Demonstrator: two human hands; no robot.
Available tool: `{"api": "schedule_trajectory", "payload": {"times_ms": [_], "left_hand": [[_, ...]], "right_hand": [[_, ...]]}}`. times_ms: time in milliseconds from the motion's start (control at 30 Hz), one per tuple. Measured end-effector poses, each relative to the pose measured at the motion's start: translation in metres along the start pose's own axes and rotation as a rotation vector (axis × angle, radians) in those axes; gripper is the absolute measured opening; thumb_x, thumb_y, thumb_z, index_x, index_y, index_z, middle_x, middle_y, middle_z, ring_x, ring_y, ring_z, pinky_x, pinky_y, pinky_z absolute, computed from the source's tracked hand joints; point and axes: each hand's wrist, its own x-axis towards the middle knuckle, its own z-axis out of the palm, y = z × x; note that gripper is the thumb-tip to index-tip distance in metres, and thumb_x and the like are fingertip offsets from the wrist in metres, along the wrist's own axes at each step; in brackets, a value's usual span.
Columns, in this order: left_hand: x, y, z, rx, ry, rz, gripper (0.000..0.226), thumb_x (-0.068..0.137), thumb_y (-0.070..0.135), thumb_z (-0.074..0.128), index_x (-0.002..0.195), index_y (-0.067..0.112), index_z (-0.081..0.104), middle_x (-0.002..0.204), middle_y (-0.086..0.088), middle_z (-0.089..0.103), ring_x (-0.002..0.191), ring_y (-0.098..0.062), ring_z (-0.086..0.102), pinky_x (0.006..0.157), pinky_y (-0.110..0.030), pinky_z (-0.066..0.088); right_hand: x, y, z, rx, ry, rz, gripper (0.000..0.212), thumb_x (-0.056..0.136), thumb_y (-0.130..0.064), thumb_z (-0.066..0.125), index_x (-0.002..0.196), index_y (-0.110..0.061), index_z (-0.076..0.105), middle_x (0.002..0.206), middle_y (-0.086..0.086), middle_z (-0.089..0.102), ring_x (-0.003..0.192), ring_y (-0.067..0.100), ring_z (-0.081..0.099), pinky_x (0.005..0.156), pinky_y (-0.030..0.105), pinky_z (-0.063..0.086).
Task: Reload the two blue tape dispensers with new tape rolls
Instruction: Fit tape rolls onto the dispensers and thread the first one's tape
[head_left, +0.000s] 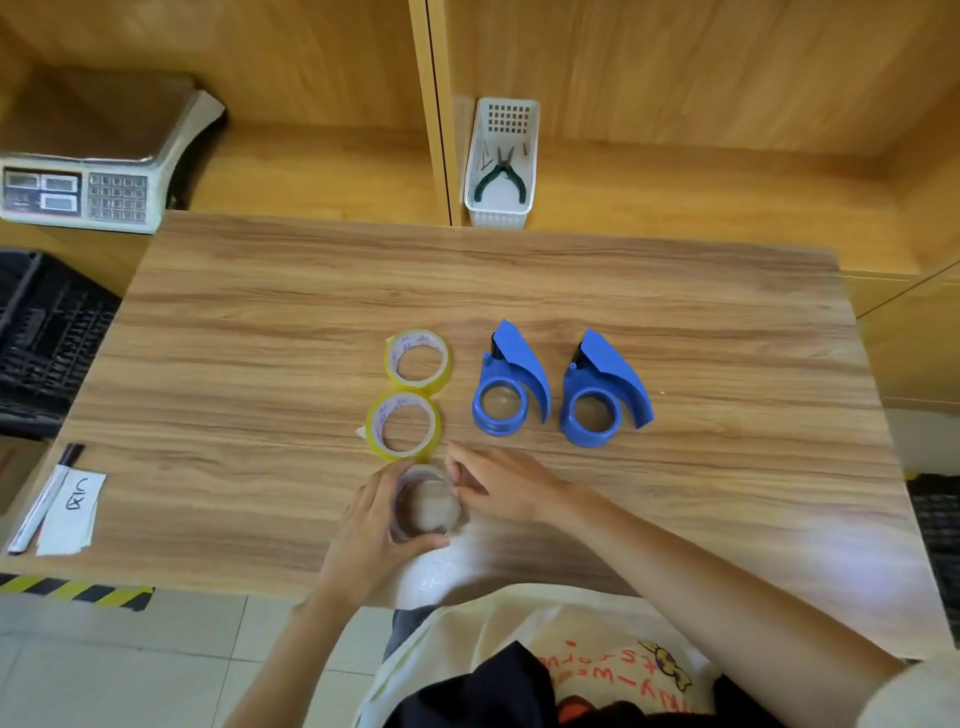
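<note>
Two blue tape dispensers lie side by side on the wooden table, the left dispenser (506, 384) and the right dispenser (602, 396); both hubs look empty. To their left lie two yellowish tape rolls flat, the far roll (418, 359) and the near roll (403, 426), touching each other. Just below them a pale, nearly clear ring (427, 504), blurred, is held between both hands. My left hand (371, 525) wraps its left and lower side. My right hand (498, 486) pinches its upper right edge with the fingertips.
A white basket (501, 213) with green-handled pliers (501, 174) stands at the back. A weighing scale (88, 171) sits back left. A marker pen (44, 499) and a paper slip (72, 512) lie at the table's left front corner. A black crate (47, 332) stands left of the table.
</note>
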Motion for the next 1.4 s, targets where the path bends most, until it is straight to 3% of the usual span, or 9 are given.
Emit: {"api": "schedule_trajectory", "payload": {"times_ms": [100, 167, 300, 400, 567, 700, 900, 1000, 1400], "left_hand": [[0.006, 0.002, -0.012, -0.127, 0.052, -0.017, 0.051, 0.091, 0.058, 0.043, 0.137, 0.036, 0.047, 0.129, 0.011, 0.055, 0.123, -0.01, 0.052, 0.104, -0.034, 0.04], [0.018, -0.007, -0.018, -0.171, 0.113, -0.077, 0.044, 0.099, 0.049, 0.033, 0.134, 0.034, 0.053, 0.125, 0.004, 0.06, 0.12, -0.013, 0.055, 0.104, -0.034, 0.041], [0.05, -0.029, -0.022, -0.03, -0.02, -0.173, 0.04, 0.098, 0.01, 0.051, 0.133, 0.027, 0.058, 0.104, -0.01, 0.07, 0.099, -0.029, 0.063, 0.086, -0.036, 0.048], [0.066, -0.024, -0.023, 0.091, -0.167, -0.24, 0.05, 0.085, -0.003, 0.056, 0.124, 0.027, 0.065, 0.088, -0.008, 0.067, 0.081, -0.025, 0.06, 0.075, -0.031, 0.044], [0.069, -0.021, -0.022, 0.11, -0.12, -0.356, 0.042, 0.083, 0.009, 0.064, 0.11, 0.04, 0.069, 0.081, 0.007, 0.073, 0.089, -0.022, 0.069, 0.082, -0.04, 0.055], [0.064, -0.009, -0.028, 0.201, -0.037, -0.354, 0.028, 0.087, 0.027, 0.066, 0.107, 0.046, 0.069, 0.085, 0.01, 0.073, 0.095, -0.023, 0.066, 0.079, -0.04, 0.053], [0.054, 0.011, -0.045, 0.194, 0.07, -0.184, 0.022, 0.086, 0.04, 0.071, 0.108, 0.038, 0.069, 0.086, 0.009, 0.075, 0.092, -0.021, 0.069, 0.072, -0.036, 0.051], [0.059, 0.034, -0.048, 0.24, 0.079, -0.062, 0.025, 0.086, 0.037, 0.071, 0.111, 0.038, 0.068, 0.096, 0.008, 0.075, 0.094, -0.026, 0.07, 0.071, -0.036, 0.051], [0.118, 0.096, -0.01, 0.537, -0.151, 0.06, 0.037, 0.091, 0.048, 0.059, 0.125, 0.033, 0.057, 0.119, 0.0, 0.07, 0.107, -0.032, 0.064, 0.081, -0.038, 0.048]], "right_hand": [[0.007, 0.0, -0.007, 0.06, 0.054, 0.028, 0.009, 0.099, -0.023, 0.047, 0.107, -0.02, 0.046, 0.092, -0.006, 0.061, 0.076, 0.016, 0.056, 0.062, 0.033, 0.04], [0.016, -0.001, -0.011, 0.054, 0.071, 0.08, 0.025, 0.102, -0.018, 0.042, 0.126, -0.022, 0.048, 0.097, -0.005, 0.061, 0.081, 0.019, 0.057, 0.062, 0.032, 0.037], [0.038, -0.008, -0.022, -0.014, -0.062, 0.154, 0.059, 0.095, -0.002, 0.038, 0.147, -0.031, 0.037, 0.107, -0.002, 0.063, 0.089, 0.023, 0.059, 0.067, 0.04, 0.048], [0.05, -0.005, -0.025, -0.091, -0.137, 0.174, 0.061, 0.095, 0.001, 0.042, 0.147, -0.029, 0.038, 0.127, 0.008, 0.062, 0.104, 0.032, 0.063, 0.075, 0.046, 0.052], [0.057, -0.01, -0.023, -0.242, -0.158, 0.139, 0.059, 0.096, 0.003, 0.041, 0.148, -0.025, 0.036, 0.139, 0.008, 0.054, 0.11, 0.032, 0.06, 0.064, 0.039, 0.041], [0.057, -0.013, -0.024, -0.298, -0.088, 0.115, 0.059, 0.091, 0.009, 0.042, 0.141, -0.023, 0.044, 0.12, 0.008, 0.064, 0.103, 0.032, 0.062, 0.064, 0.038, 0.043], [0.039, -0.009, -0.042, -0.222, 0.161, -0.015, 0.024, 0.098, -0.03, 0.053, 0.119, -0.028, 0.062, 0.089, -0.006, 0.073, 0.083, 0.017, 0.067, 0.062, 0.034, 0.049], [0.02, -0.002, -0.05, -0.251, 0.266, -0.054, 0.023, 0.096, -0.039, 0.056, 0.113, -0.029, 0.067, 0.085, -0.011, 0.075, 0.08, 0.011, 0.066, 0.053, 0.025, 0.036], [-0.017, 0.047, -0.056, -0.127, 0.353, 0.31, 0.023, 0.093, -0.034, 0.06, 0.115, -0.032, 0.065, 0.09, -0.01, 0.076, 0.087, 0.016, 0.069, 0.065, 0.028, 0.044]]}}
